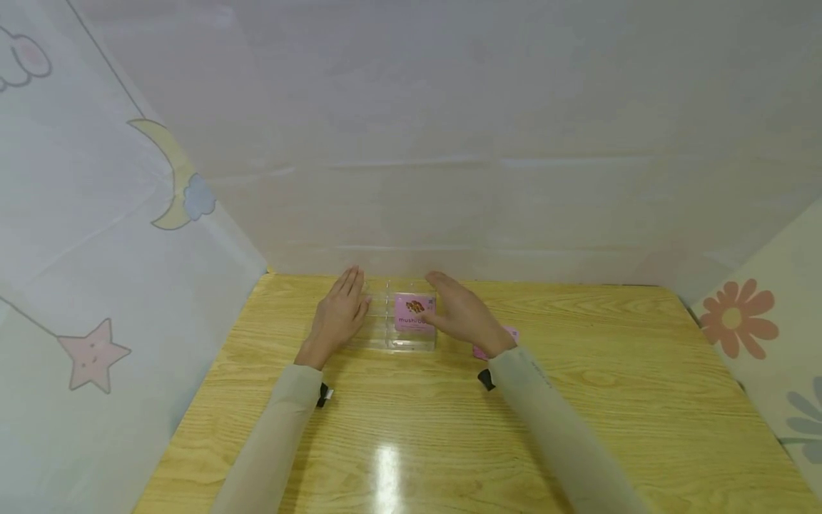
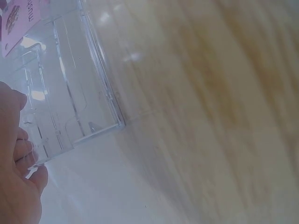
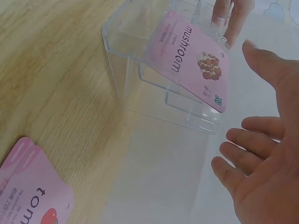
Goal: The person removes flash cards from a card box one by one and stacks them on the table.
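Observation:
A clear plastic stepped holder [image 1: 375, 341] stands near the back of the table. In its right compartment leans a pink card [image 3: 187, 60] with a mushroom picture and the word "mushroom". My left hand [image 1: 340, 310] lies along the holder's left side, its fingers stretched forward and fingertips right at the edge in the left wrist view. On the other side, my right hand [image 3: 261, 149] has its fingers and thumb spread beside the card, with nothing between them. A small stack of pink cards [image 3: 35, 186], the top one showing a tomato, lies by the right wrist.
The wooden table [image 1: 398, 407] ends at a pale sheet wall [image 1: 449, 143] just behind the holder. Side sheets with a moon and a star [image 1: 95, 355] on the left and a flower [image 1: 738, 318] on the right flank it.

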{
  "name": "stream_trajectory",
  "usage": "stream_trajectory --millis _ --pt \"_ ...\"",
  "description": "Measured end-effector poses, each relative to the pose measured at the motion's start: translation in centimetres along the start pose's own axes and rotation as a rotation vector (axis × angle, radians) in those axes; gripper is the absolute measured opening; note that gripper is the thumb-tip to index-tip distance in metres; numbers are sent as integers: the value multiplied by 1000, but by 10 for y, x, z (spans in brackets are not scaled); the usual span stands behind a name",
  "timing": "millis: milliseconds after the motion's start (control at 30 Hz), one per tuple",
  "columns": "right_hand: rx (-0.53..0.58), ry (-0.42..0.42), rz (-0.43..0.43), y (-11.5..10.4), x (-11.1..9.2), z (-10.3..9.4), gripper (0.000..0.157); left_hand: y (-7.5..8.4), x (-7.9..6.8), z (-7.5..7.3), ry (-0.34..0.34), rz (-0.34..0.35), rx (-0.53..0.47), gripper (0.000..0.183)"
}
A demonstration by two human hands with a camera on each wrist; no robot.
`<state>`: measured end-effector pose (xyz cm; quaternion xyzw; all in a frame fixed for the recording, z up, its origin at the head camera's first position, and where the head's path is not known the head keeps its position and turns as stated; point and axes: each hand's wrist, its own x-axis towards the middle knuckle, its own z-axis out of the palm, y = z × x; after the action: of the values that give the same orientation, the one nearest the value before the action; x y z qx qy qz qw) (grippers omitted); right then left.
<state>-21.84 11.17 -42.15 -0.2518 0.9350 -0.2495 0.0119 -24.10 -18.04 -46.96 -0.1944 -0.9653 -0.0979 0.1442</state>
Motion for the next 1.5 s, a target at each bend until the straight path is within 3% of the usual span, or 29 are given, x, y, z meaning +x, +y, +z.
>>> stream_trajectory --millis 733,1133,1500 --pt "-130 7 -43 0 12 20 76 1 0 -2 -24 -1 6 64" --pt "-173 47 -83 -12 9 26 69 1 -1 -1 -8 -1 -2 64" --pt "-230 15 -72 -16 7 32 65 1 -1 0 -13 -3 -4 64"
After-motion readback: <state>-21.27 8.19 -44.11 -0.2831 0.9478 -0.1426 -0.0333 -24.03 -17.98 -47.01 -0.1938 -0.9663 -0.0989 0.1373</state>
